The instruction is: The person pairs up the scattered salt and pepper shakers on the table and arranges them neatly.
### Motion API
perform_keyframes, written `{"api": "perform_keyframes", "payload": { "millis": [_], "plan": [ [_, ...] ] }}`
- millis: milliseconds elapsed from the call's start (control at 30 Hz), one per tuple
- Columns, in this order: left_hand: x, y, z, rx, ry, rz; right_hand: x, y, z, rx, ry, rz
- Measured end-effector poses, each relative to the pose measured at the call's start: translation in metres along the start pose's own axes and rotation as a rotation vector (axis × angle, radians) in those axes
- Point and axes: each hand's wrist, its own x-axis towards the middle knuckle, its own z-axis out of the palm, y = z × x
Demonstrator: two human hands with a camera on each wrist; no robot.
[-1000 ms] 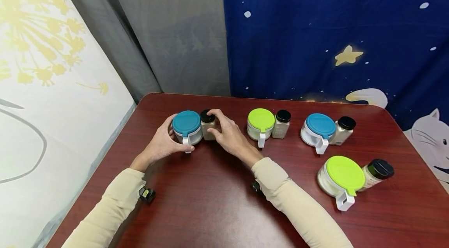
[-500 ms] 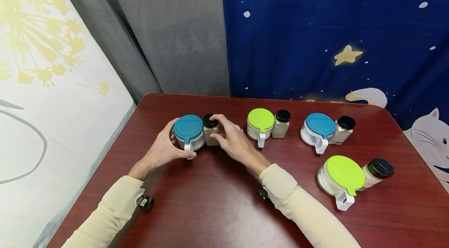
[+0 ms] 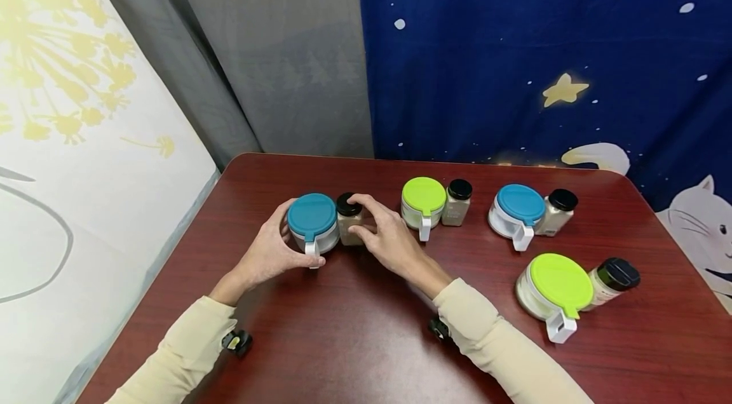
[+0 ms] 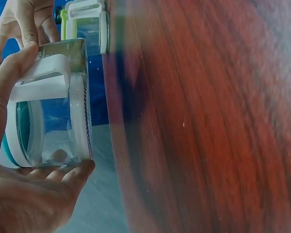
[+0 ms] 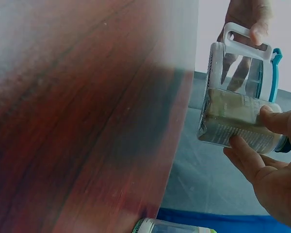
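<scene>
In the head view my left hand (image 3: 271,258) holds a clear seasoning jar (image 3: 311,216) with a blue lid. Its fingers wrap the far left side and the thumb lies on the white handle (image 4: 43,73). Right beside that jar stands a black-capped spice bottle (image 3: 349,229), gripped by my right hand (image 3: 397,248) between thumb and fingers. Pale contents and printed lettering show on the bottle (image 5: 237,116) in the right wrist view. Jar and bottle stand upright side by side and appear to touch.
To the right on the dark red table (image 3: 343,340) are a green-lidded jar (image 3: 424,197) with a spice bottle (image 3: 457,201), another blue-lidded jar (image 3: 519,207) with its bottle (image 3: 556,210), and a nearer green-lidded jar (image 3: 557,289) beside a black-capped bottle (image 3: 610,280).
Both hands have moved the blue-lidded jar and the spice bottle together toward the near side of the table and slightly right. The other jars and bottles have stayed in place.
</scene>
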Motion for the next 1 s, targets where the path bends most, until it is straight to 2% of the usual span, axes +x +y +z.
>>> {"api": "perform_keyframes", "payload": {
  "millis": [167, 333, 600, 767, 1000],
  "plan": [
    [-0.003, 0.004, 0.005, -0.021, -0.002, 0.008, -0.006, -0.003, -0.003, 0.007, 0.010, -0.007],
    [-0.007, 0.005, 0.010, -0.004, 0.009, 0.017, -0.012, -0.004, -0.007, -0.027, 0.009, 0.000],
    [-0.010, 0.011, 0.020, 0.001, 0.023, 0.047, -0.026, -0.004, -0.011, 0.021, 0.014, 0.002],
    [-0.012, 0.016, 0.028, -0.015, 0.014, 0.055, -0.034, -0.004, -0.016, 0.006, 0.035, -0.014],
    [-0.013, 0.019, 0.038, -0.022, -0.001, 0.059, -0.045, -0.006, -0.025, 0.040, 0.039, 0.032]
  ]
}}
